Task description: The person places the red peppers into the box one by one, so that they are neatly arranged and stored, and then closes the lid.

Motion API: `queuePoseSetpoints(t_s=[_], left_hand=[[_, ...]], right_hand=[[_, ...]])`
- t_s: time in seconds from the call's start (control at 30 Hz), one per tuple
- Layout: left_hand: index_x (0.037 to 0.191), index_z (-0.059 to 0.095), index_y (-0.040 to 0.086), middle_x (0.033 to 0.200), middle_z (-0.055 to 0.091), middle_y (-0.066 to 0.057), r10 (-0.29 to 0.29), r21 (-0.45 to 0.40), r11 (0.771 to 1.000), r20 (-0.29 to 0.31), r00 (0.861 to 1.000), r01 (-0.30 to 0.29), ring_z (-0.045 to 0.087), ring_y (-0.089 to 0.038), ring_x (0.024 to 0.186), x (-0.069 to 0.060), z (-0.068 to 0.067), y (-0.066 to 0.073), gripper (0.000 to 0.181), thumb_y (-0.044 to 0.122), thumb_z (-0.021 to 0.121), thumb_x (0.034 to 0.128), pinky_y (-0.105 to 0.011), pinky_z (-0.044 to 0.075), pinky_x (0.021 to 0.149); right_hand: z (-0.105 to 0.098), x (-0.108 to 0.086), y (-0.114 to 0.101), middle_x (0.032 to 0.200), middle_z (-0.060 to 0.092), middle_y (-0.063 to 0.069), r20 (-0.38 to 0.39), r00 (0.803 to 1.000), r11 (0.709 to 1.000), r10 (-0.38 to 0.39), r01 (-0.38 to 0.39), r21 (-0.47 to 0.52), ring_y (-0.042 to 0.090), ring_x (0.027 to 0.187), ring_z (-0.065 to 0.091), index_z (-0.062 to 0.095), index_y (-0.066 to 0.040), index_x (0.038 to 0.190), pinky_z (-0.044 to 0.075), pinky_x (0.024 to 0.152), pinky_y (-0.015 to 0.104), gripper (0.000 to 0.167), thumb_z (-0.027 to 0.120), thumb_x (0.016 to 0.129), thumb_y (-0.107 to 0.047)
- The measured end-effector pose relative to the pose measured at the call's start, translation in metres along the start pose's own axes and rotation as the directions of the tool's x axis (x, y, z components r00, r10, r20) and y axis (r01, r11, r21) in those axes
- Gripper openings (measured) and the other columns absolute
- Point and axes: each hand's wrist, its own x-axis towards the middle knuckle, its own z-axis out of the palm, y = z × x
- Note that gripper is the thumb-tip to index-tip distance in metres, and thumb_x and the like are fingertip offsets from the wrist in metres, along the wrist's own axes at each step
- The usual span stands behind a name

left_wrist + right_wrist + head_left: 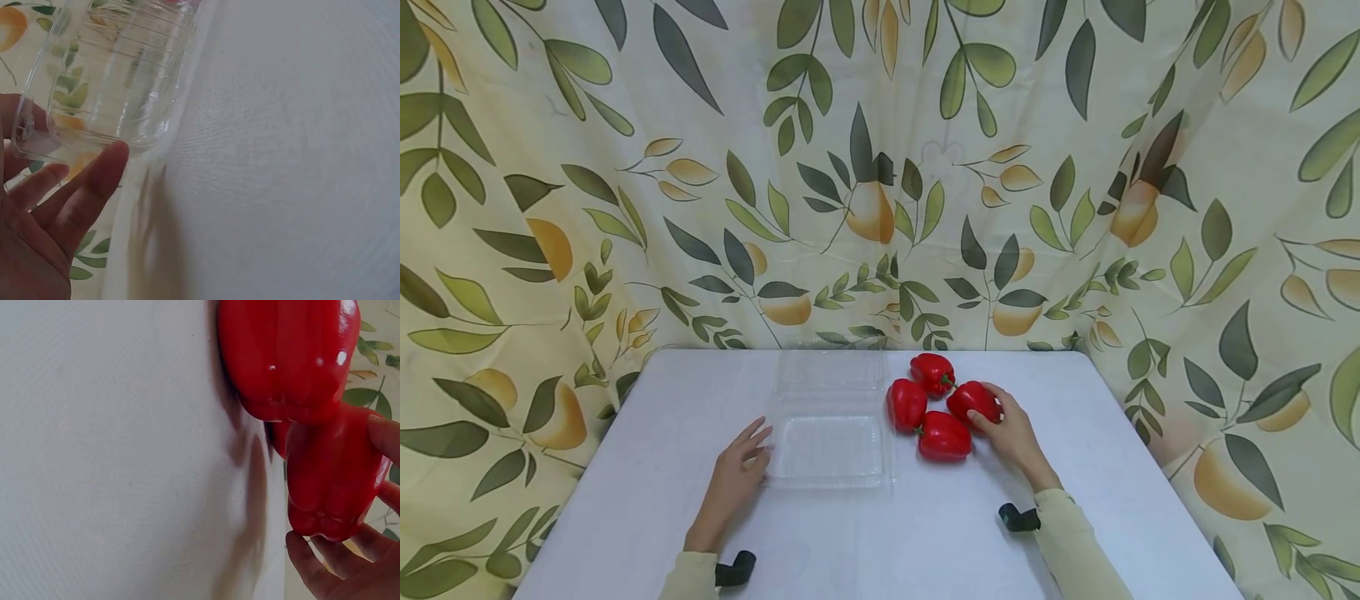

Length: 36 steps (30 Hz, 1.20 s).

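Observation:
In the head view a red bell pepper sits between the thumb and fingers of my right hand, which grips it from the right. Three more red bell peppers lie close beside it: one behind, one to the left and one in front. The right wrist view shows the gripped pepper with fingertips round its lower end. A clear plastic clamshell box lies with its lid folded back. My left hand is at the box's left rim, fingers loosely spread; contact is unclear.
A white cloth covers the table. Behind and at both sides hangs a leaf-and-fruit patterned curtain. Dark bands with a camera mount sit at both wrists.

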Motion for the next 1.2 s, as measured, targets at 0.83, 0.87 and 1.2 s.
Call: queuePoseSetpoints(t_s=[0.83, 0.87, 1.2], left_hand=[[0.131, 0.06, 0.0, 0.152, 0.047, -0.008, -0.002, 0.03, 1.0, 0.06, 0.998, 0.0, 0.067, -0.036, 0.112, 0.005, -0.005, 0.0, 0.04, 0.002, 0.061, 0.0911, -0.015, 0.056, 0.065], [0.131, 0.06, 0.0, 0.152, 0.047, -0.008, -0.003, 0.032, 0.999, 0.061, 0.998, 0.001, 0.067, -0.036, 0.112, 0.005, -0.005, 0.0, 0.04, 0.002, 0.061, 0.0912, -0.015, 0.056, 0.065], [0.131, 0.061, 0.001, 0.152, 0.046, -0.007, -0.012, 0.031, 0.999, 0.06, 0.998, 0.01, 0.066, -0.037, 0.113, 0.005, -0.005, 0.001, 0.039, 0.004, 0.062, 0.0914, -0.015, 0.057, 0.066]], right_hand=[[-0.009, -0.017, -0.029, 0.15, 0.041, 0.016, -0.063, 0.989, 0.991, -0.132, 0.134, 0.03, 0.039, 0.132, 0.045, 0.034, -0.018, 0.151, 0.055, 0.096, 0.053, 0.081, 0.076, 0.084, -0.033], [-0.01, -0.018, -0.031, 0.15, 0.042, 0.015, -0.066, 0.988, 0.989, -0.14, 0.142, 0.032, 0.039, 0.131, 0.045, 0.034, -0.018, 0.151, 0.055, 0.096, 0.053, 0.081, 0.077, 0.084, -0.033], [-0.013, -0.034, -0.056, 0.148, 0.045, 0.013, -0.091, 0.974, 0.977, -0.208, 0.212, 0.037, 0.035, 0.126, 0.05, 0.037, -0.019, 0.15, 0.056, 0.094, 0.051, 0.083, 0.08, 0.08, -0.032]])
